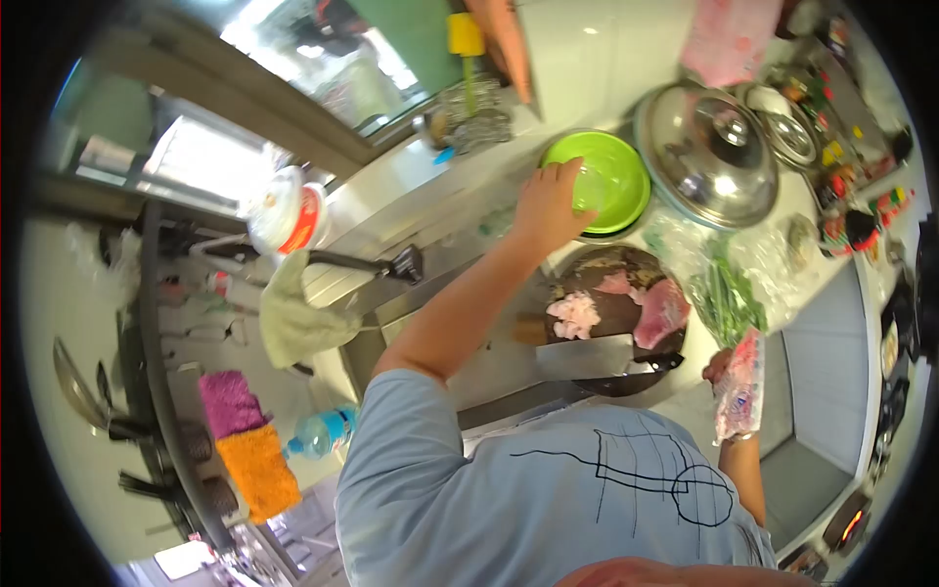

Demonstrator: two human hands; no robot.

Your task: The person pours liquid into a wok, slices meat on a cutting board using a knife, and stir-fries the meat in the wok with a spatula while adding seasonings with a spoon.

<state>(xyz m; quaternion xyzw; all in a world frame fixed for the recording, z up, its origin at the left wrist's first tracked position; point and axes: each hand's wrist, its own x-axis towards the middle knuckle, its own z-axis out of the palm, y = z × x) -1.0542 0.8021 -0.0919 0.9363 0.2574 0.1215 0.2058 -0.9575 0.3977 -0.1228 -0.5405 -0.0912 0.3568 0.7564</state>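
My left hand (553,201) reaches over the near left rim of a bright green bowl (626,191), fingers bent around the edge. My right hand (719,365), partly hidden, is closed on a clear plastic packet (741,391) with pink and red print, held beside my body. Between the hands is a round dark chopping board (611,269). On it lie a heap of cut pale pink meat (574,315) and a larger piece of raw meat (662,313). A cleaver (587,359) rests across the board's near side, its black handle pointing right.
A large lidded pan (709,147) stands right of the bowl. Leafy greens (729,298) in clear plastic lie right of the board. The sink (499,362) is to the left, with a black tap (406,264). A blue-labelled bottle (321,432) stands farther left.
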